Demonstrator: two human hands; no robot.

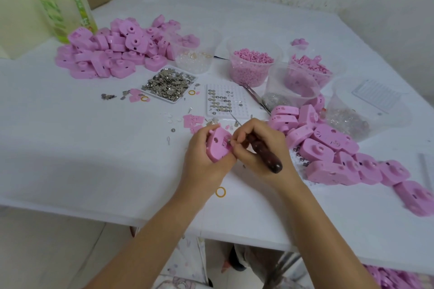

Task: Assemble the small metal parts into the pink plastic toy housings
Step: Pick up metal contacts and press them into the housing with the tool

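My left hand (202,159) grips a pink plastic housing (218,145) just above the table's middle, its open back facing up. My right hand (260,145) holds a dark wooden-handled tool (265,155) in the palm, while its fingertips pinch a small metal part (229,143) at the housing's slot. A white tray of small metal parts (168,83) lies behind, left of a white grid tray of round button cells (223,101).
Piles of pink housings lie at the back left (112,49) and along the right (340,152). Clear tubs (252,63) of pink and clear bits stand at the back right. A green-labelled bottle (63,4) stands far left. A yellow rubber band (220,192) lies near the front edge.
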